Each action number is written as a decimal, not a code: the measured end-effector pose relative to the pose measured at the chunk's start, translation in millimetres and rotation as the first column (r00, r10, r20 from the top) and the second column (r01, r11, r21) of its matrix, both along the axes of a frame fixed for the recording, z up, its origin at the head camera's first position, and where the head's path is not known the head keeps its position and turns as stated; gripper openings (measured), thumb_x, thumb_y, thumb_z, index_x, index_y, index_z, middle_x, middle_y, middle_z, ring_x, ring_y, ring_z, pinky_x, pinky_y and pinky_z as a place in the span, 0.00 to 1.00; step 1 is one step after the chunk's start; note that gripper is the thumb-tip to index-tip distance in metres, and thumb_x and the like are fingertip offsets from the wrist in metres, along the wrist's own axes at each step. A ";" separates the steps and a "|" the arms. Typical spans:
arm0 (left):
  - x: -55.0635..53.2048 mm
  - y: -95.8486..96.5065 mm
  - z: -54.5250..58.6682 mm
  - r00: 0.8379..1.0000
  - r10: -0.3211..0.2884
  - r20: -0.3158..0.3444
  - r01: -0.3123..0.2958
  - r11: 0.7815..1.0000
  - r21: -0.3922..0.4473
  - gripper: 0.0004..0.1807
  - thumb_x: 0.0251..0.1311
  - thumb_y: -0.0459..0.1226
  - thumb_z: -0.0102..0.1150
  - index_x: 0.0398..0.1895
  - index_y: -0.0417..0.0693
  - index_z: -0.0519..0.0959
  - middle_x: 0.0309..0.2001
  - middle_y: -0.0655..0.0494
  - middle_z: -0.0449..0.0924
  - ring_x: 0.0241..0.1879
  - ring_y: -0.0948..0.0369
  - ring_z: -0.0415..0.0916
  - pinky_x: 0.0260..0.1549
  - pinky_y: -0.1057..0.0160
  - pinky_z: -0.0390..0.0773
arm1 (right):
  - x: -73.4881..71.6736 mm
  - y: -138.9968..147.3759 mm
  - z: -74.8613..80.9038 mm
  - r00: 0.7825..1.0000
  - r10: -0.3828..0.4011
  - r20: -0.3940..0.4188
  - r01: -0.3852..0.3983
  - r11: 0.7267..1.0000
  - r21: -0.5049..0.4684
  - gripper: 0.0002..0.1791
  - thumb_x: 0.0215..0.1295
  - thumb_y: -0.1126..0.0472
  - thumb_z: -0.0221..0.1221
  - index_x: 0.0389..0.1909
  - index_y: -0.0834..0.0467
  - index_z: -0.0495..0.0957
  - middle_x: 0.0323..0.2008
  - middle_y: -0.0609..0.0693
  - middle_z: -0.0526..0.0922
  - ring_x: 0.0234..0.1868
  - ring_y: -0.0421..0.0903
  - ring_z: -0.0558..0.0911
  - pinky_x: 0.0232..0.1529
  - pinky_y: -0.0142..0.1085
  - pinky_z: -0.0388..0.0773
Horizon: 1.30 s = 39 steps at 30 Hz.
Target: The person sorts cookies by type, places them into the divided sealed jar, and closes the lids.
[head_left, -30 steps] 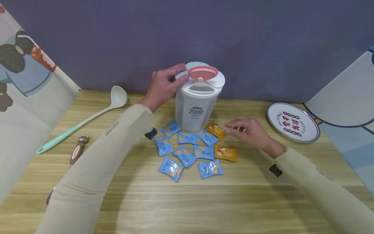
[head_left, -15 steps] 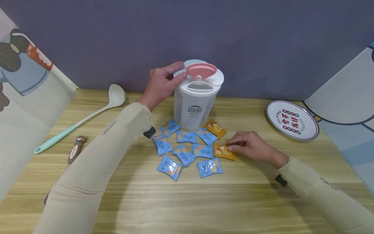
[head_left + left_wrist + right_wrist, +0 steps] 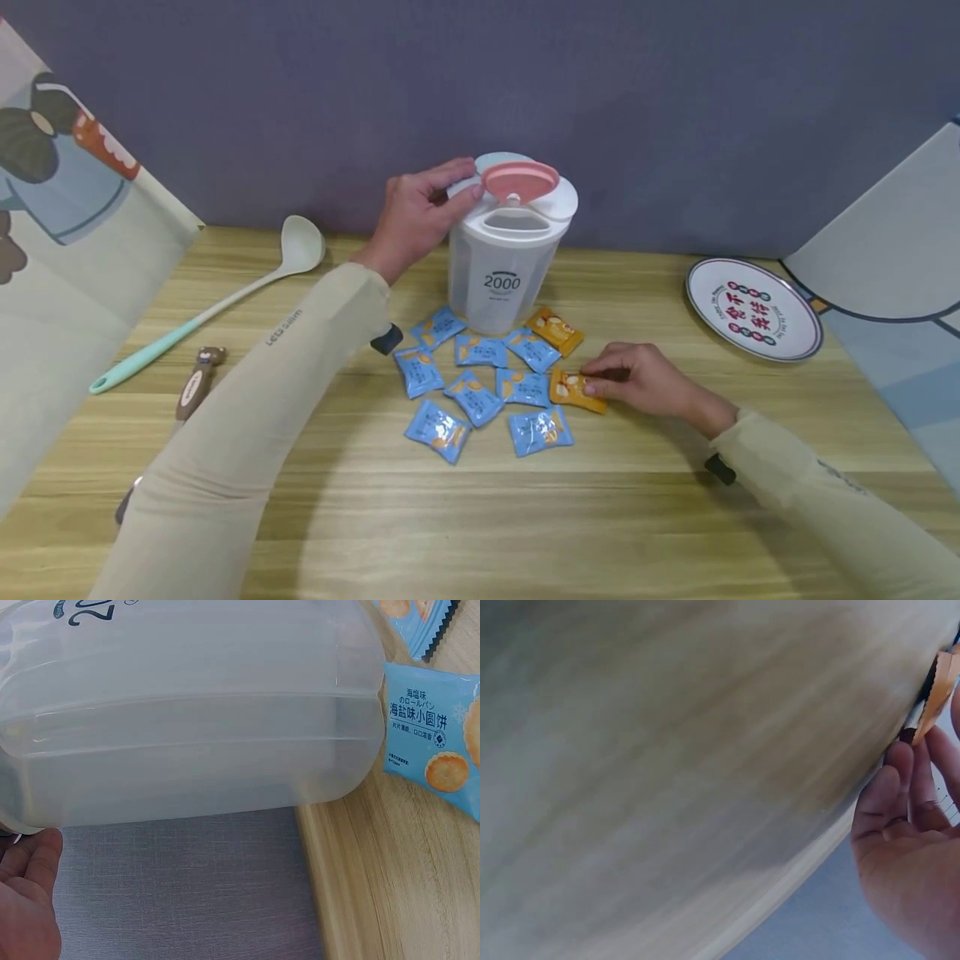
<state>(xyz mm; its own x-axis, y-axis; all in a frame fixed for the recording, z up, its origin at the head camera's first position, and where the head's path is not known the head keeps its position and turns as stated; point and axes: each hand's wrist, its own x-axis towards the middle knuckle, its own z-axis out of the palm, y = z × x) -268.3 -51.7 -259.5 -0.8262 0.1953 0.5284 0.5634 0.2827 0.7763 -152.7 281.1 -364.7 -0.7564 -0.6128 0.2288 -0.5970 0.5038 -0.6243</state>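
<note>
A translucent storage container [image 3: 501,279] marked 2000 stands upright on the table. Its white lid [image 3: 555,204] has a pink flap [image 3: 520,181] tipped back from an oval opening. My left hand [image 3: 420,212] grips the lid's left edge, thumb on top; in the left wrist view its fingers [image 3: 45,855] reach the rim. With thumb and fingers, my right hand [image 3: 645,379] pinches an orange snack packet [image 3: 573,390], which lies on the table; in the right wrist view a corner of that packet [image 3: 937,697] shows. Several blue biscuit packets [image 3: 480,350] and another orange packet [image 3: 555,330] lie around the container's base.
At the left lies a ladle [image 3: 240,292] with a mint handle. A brown bear-topped utensil handle [image 3: 197,387] is partly under my left sleeve. A white plate [image 3: 753,310] with red lettering sits at the right. A grey-blue wall [image 3: 660,125] rises behind the table.
My right hand has moved toward me, from beside the rear orange packet to the front one, and now pinches its right end. The left hand has stayed on the lid.
</note>
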 end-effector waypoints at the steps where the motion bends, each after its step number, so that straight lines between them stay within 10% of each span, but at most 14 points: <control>1: -0.1 0.1 -0.1 1.000 -0.001 0.000 0.001 1.000 0.001 0.20 0.59 0.43 0.64 0.53 0.44 0.80 0.56 0.58 0.77 0.54 0.70 0.72 0.47 0.70 0.75 | 0.7 -0.1 0.2 1.000 -0.006 0.006 0.006 1.000 0.004 0.11 0.52 0.66 0.70 0.38 0.63 0.85 0.32 0.45 0.83 0.28 0.38 0.77 0.24 0.31 0.74; 39: -2.9 1.2 -6.2 1.000 -0.003 0.006 0.003 1.000 -0.002 0.21 0.60 0.45 0.63 0.53 0.46 0.80 0.56 0.60 0.76 0.53 0.70 0.73 0.47 0.70 0.75 | 16.1 13.8 19.3 0.999 0.045 0.027 -0.038 0.976 -0.213 0.16 0.44 0.81 0.67 0.33 0.62 0.86 0.29 0.51 0.84 0.24 0.39 0.74 0.18 0.32 0.70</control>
